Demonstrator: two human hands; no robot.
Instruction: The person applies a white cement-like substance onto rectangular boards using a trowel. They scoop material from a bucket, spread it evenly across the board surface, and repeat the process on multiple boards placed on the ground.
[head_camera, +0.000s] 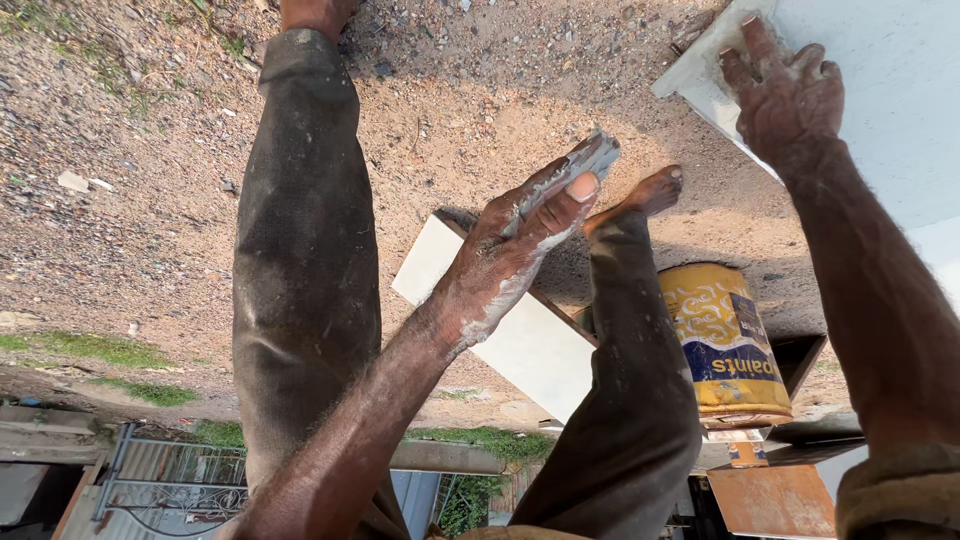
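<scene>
Gripping a putty knife (572, 172) in the left hand (510, 250), fingers clamped on its handle, above sandy ground (150, 180).
The blade looks thin, stiff, light, paste-slick. Right hand (785, 90) lies flat, fingers apart, on a white board (890, 110); paint can (725, 340) nearby.

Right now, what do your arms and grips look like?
Both forearms are bare, with no gloves, watch or rings in sight. The left grip is smeared with whitish paste along its edge and down to the wrist. The right grip looks dusty, with pale flecks. A rolled olive-tan sleeve covers the right arm near the elbow.
</scene>
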